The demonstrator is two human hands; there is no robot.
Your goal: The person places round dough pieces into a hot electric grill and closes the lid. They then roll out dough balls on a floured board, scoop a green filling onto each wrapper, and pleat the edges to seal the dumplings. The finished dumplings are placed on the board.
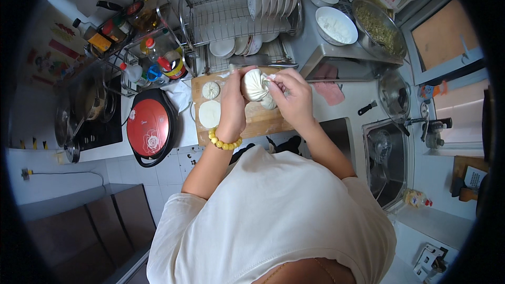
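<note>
A round dough bun (255,86) with gathered pleats is held above a floured wooden cutting board (260,124). My left hand (232,104) cups its left side. With thumb and fingers, my right hand (296,96) pinches the twisted end of the pleats on the right. Partly hidden beneath the held bun, another piece of dough (269,102) shows. To the left of my left hand lie a pleated bun (211,90) and, nearer me, a flat dough round (210,113).
A cleaver (252,60) lies behind the board, before a dish rack (221,19). Left stand a red electric griddle (150,126) and bottles (169,63). Back right are a bowl of white powder (336,27) and a metal bowl of chopped green filling (376,25). A sink (386,165) is at right.
</note>
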